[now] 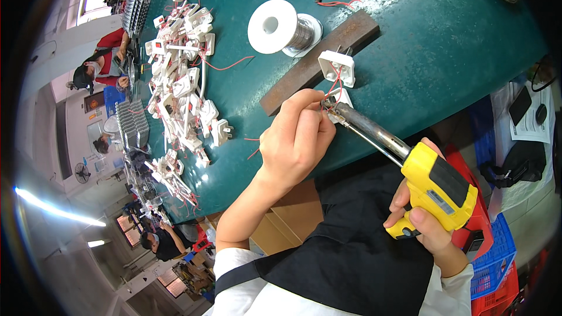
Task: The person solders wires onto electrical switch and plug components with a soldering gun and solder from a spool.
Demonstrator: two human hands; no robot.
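Head view. A blue crate (497, 246) and a red crate (503, 295) stand at the lower right, beside the person's lap; their contents cannot be made out from this angle. A cardboard box (290, 213) sits under the table edge, partly behind the left forearm.

The left hand (295, 137) rests over the near edge of the green table (445, 46). Its fingers are curled in, the fingertips pinched narrow on thin red wires (335, 84) at a small white part (341, 107), which is mostly hidden behind the fingers.

The right hand (424, 216) is closed around the handle of a yellow soldering gun (436, 184), with one finger on the trigger area. The metal barrel (372, 131) of the gun runs up and left, and its tip meets the white part just beside the left fingertips.

A white socket plate (336, 68) leans on a rusty metal bar (319, 61) directly above the work point. A spool of solder wire (284, 26) stands just beyond the bar. A heap of white wired parts (181, 76) lies well to the left on the table.
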